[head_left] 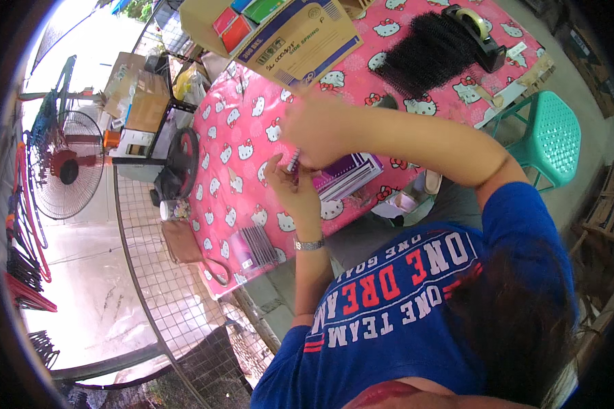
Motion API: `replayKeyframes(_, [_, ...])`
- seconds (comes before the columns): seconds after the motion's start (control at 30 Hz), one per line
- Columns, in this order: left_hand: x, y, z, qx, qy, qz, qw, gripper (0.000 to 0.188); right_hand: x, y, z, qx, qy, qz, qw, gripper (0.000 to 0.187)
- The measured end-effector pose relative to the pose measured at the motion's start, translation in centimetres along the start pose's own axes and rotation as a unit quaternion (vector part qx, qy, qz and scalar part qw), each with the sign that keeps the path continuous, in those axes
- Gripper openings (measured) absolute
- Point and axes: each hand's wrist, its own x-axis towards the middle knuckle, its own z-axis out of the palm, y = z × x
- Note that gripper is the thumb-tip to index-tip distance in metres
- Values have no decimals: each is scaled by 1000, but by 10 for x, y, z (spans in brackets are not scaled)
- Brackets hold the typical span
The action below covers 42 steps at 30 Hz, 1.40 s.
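My left hand [295,193], with a metal watch on its wrist, is at the left end of a small stack of purple notebooks [351,178] near the table's front edge. Its thumb and fingers close around a small dark-and-white striped piece [293,161], too small to name surely. Just above, my right hand [318,131] reaches across from the right, smeared by motion, its fingers hidden. At the back right lies a heap of black spiral binding coils [426,56]. Another stack of notebooks [254,247] rests by the front left edge.
A pink cartoon-print cloth [232,146] covers the table. Toward the back stands an open cardboard box [307,44] with coloured packs. A tape dispenser [488,51] sits beside the coils. Around the table are a green stool [549,140], a brown bag [184,243] and a fan [67,167].
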Motion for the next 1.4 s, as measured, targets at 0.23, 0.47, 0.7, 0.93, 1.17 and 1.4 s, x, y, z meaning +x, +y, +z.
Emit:
replayKeyframes(0.23, [8,-5,-14,-10,-32,-82,996,20,-141,74,98,74,119,355,924,37])
replayKeyframes(0.47, [7,-1,-12,-22,1,-57,998,17,-225,41,162,-57,1,327,943,53])
replayKeyframes(0.7, [-9,-1,-11,-13,4,-46,999,18,-131,-14,75,228,286,169,915,52])
replayKeyframes(0.93, [-7,-7,-18,5,2,-54,999,19,-78,-53,66,144,265,77,950,45])
replayKeyframes(1.17, [-13,-16,-17,-12,41,-11,999,11,-69,-55,60,130,228,83,962,44])
replayKeyframes(1.4, [-16,-16,-25,55,111,81,989,9,-68,-56,61,677,65,221,699,33])
